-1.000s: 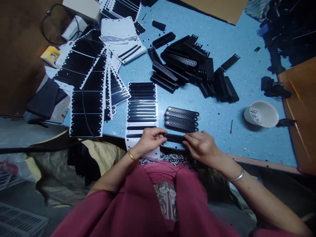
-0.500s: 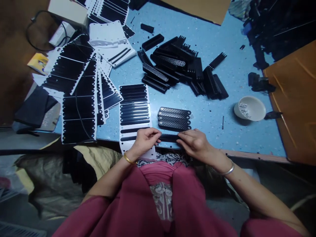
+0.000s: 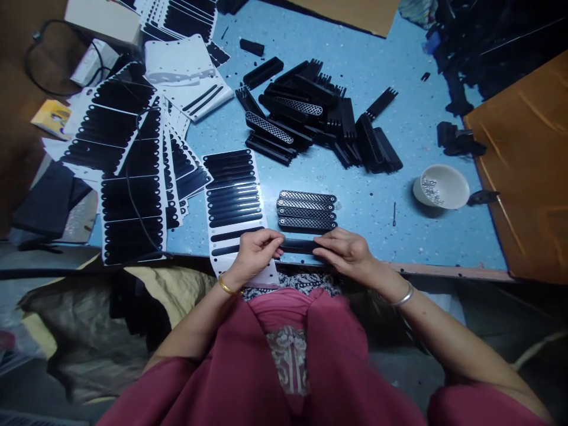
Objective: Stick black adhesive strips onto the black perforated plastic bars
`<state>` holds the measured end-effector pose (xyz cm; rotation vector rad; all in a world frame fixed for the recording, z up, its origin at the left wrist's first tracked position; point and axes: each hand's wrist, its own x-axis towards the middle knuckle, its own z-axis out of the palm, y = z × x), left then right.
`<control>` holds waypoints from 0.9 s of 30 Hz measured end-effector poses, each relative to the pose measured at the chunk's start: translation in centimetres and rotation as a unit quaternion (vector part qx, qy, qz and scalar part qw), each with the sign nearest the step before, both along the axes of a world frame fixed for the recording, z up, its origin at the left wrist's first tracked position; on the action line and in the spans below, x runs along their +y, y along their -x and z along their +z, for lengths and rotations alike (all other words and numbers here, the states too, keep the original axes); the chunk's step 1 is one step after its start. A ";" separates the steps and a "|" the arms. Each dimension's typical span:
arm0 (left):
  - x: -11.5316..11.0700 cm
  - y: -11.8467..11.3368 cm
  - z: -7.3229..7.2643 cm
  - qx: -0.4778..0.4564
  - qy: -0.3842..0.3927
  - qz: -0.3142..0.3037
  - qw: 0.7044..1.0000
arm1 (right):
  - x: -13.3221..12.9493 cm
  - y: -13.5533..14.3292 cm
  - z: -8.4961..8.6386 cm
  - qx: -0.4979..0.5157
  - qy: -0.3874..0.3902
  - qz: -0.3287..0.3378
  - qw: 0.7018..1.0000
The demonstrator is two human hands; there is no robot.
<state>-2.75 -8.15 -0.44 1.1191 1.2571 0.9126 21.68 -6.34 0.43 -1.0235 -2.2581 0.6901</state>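
Note:
Both hands hold a long black strip-like piece point(image 3: 298, 246) at the table's front edge. My left hand point(image 3: 257, 249) pinches its left end, and my right hand point(image 3: 348, 248) grips the right end between thumb and fingers. Whether this piece is a sticker or a rigid part, I cannot tell. Just behind it lies a neat row of several black pieces with a silver mesh pattern point(image 3: 306, 212). A white backing sheet of black sticker strips point(image 3: 233, 195) lies by my left hand, partly under it, with bare gaps near its lower end.
Farther back is a heap of black plastic parts point(image 3: 310, 106). Stacked sticker sheets point(image 3: 133, 195) and a dark cable cover the left side. A white bowl of small shiny pieces point(image 3: 457, 186) stands at right, beside a brown cardboard box point(image 3: 523, 177). A small pin-like piece point(image 3: 394, 214) lies nearby.
The camera view has shifted slightly, so the table items appear farther left. The black piece's surface now shows more, and both hands keep hold of its ends.

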 end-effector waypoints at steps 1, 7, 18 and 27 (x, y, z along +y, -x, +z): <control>0.0 0.0 0.0 0.002 -0.002 -0.001 1.000 | 0.0 0.0 -0.1 0.009 0.000 -0.003 1.000; 0.0 0.1 -0.1 0.006 -0.005 -0.008 1.000 | -0.3 0.4 0.0 0.024 -0.017 -0.016 0.999; 0.1 0.7 0.4 -0.011 0.012 -0.039 0.999 | -0.4 0.5 0.1 0.004 -0.053 -0.010 0.999; 0.1 0.7 -0.1 0.089 -0.081 -0.068 0.990 | -1.0 1.1 0.9 0.020 -0.034 -0.060 0.997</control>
